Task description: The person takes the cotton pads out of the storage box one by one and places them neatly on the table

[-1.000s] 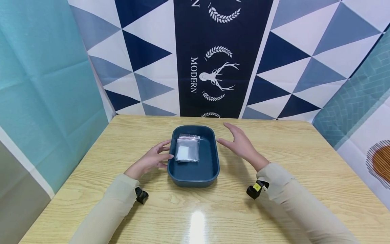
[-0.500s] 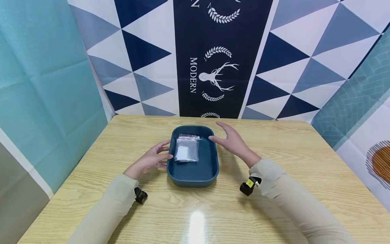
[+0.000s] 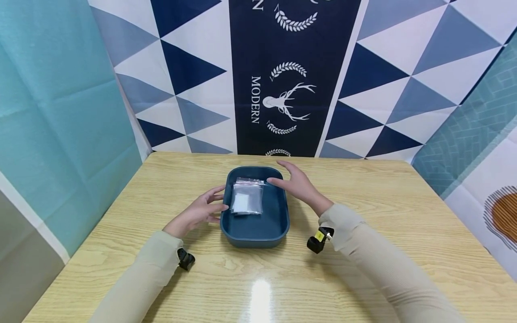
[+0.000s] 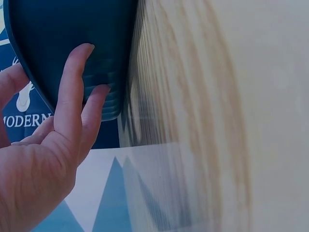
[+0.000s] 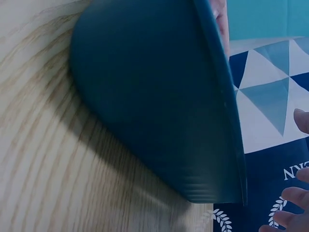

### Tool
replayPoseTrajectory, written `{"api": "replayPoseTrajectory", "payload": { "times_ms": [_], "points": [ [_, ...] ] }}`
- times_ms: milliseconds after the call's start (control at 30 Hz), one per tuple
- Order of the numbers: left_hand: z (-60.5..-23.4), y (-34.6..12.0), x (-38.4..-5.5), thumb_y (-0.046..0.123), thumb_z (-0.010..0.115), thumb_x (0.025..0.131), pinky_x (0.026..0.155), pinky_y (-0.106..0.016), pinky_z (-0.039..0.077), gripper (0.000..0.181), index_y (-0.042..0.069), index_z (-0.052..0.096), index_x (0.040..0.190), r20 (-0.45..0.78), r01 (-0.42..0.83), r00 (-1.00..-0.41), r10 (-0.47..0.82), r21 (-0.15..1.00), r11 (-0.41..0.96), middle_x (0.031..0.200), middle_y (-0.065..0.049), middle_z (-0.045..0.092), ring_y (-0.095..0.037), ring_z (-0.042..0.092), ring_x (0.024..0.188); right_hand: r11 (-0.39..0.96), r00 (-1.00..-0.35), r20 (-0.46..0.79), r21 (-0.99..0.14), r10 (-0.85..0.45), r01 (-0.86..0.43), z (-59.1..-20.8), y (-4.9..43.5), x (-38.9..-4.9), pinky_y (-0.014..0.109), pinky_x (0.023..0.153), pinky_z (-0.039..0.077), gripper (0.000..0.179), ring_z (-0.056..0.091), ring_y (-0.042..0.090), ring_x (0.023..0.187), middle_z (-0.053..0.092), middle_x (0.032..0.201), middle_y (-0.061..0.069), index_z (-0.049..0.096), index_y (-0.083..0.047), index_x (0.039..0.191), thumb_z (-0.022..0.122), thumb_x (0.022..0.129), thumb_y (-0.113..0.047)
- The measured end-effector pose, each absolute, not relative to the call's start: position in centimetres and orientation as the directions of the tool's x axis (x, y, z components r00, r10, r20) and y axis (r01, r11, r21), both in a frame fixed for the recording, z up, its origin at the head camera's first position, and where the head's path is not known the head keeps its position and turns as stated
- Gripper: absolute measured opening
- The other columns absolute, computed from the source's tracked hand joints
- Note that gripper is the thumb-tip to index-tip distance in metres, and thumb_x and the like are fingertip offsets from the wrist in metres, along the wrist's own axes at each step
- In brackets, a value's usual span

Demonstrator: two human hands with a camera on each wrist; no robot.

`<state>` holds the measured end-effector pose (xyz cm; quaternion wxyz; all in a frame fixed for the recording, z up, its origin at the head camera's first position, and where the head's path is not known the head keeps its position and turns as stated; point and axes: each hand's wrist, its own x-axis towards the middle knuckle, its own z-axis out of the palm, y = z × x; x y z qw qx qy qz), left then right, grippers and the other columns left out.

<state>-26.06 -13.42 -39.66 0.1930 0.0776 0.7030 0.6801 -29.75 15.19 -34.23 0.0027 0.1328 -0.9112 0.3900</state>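
Observation:
A dark blue rectangular bin stands on the wooden table, its outer wall filling much of both wrist views. Inside it, toward the left, lies a stack of clear zip bags with a white patch showing through. My left hand rests against the bin's left side. In the left wrist view its fairly straight fingers lie along the outer wall, with the thumb by the rim. Over the bin's far right rim is my right hand, fingers spread and holding nothing, its thumb tip near the bags' top edge.
The light wooden table extends around the bin. A patterned cloth hangs behind its far edge, and a teal cloth hangs at the left. A small black device sits at the right wrist.
My right hand has moved left, from beside the bin's right rim to over its inside. The left hand, the bin and the bags stay where they were.

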Motion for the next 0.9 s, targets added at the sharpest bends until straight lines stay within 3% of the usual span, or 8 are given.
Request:
{"api": "replayPoseTrajectory", "payload": {
  "times_ms": [900],
  "points": [
    [-39.5, -13.4, -25.9, 0.003, 0.056, 0.091, 0.074, -0.042, 0.054, 0.068, 0.014, 0.022, 0.149, -0.170, -0.156, -0.920, 0.355, 0.985, 0.068, 0.145, -0.023, 0.028, -0.040, 0.050, 0.115, 0.505, -0.981, 0.000, -0.857, -0.192, -0.099, -34.0, 11.3, -32.1, 0.045, 0.105, 0.029, 0.067, 0.031, 0.027, 0.132, 0.038, 0.144, 0.006, 0.040, -0.016, 0.142, 0.068, 0.085, -0.037]
  ]
}}
